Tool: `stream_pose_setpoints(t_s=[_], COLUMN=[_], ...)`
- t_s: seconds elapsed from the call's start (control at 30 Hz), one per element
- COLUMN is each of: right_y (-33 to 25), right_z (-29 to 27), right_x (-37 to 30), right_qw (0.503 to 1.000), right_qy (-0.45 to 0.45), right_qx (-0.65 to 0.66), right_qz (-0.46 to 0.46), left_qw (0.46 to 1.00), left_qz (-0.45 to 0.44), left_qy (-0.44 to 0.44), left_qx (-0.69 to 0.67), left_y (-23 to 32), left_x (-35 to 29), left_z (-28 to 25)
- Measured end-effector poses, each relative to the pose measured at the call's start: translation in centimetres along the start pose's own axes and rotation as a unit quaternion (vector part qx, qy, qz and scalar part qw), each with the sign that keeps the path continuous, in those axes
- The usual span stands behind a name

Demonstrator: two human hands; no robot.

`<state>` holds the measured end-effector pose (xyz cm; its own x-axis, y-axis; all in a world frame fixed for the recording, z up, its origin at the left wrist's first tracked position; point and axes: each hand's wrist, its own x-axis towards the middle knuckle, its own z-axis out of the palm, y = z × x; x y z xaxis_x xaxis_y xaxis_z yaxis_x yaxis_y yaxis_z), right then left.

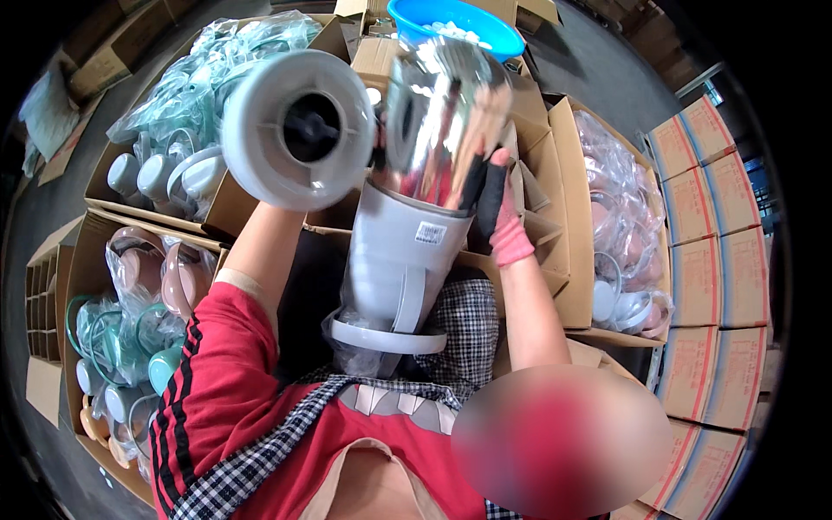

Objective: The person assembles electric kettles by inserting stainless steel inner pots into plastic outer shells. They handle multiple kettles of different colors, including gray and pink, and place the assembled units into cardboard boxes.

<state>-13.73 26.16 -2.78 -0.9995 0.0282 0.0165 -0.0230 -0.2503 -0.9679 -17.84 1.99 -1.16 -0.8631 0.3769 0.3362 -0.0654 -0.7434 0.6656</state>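
A grey plastic jug body (394,251) with a handle stands upside-down-tilted on my lap, its lower end in a clear bag. A shiny metal liner (442,113) sits in its upper opening. My right hand (504,221), in a pink and black glove, grips the liner's side. My left hand (269,215) is raised and holds a round grey part (295,130) with a dark hole in its middle. That part hides most of the hand and hangs just left of the liner.
Open cardboard boxes surround me: bagged green and grey jugs (186,104) at the upper left, pink and teal ones (143,303) at the left, pink ones (624,225) at the right. A blue basin (433,17) of white pieces is ahead. Closed cartons (719,260) are stacked on the right.
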Motion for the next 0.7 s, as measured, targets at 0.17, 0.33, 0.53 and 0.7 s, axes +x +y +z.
stream_pose_setpoints(t_s=[0.17,0.33,0.53,0.7], right_y=[-1.1,-3.6,-5.1,-4.9], right_z=[-0.2,-0.7,1.4,4.8], right_x=[-0.1,0.2,3.1,2.1], right_qw=[0.989,0.898,0.728,0.672], right_qy=[-0.009,-0.231,-0.399,-0.356], right_qx=[-0.062,-0.374,-0.553,-0.648], right_qz=[-0.137,0.031,0.072,0.043], left_qw=[0.981,0.986,0.978,0.984], left_qz=[0.038,0.102,-0.043,-0.064], left_qy=[0.044,-0.048,-0.051,-0.04], left_qx=[0.185,0.121,-0.2,-0.161], left_y=[-1.4,-3.1,-3.3,-3.0], left_x=[-3.1,-3.5,-3.7,-3.8], left_z=[2.4,1.5,1.3,0.8])
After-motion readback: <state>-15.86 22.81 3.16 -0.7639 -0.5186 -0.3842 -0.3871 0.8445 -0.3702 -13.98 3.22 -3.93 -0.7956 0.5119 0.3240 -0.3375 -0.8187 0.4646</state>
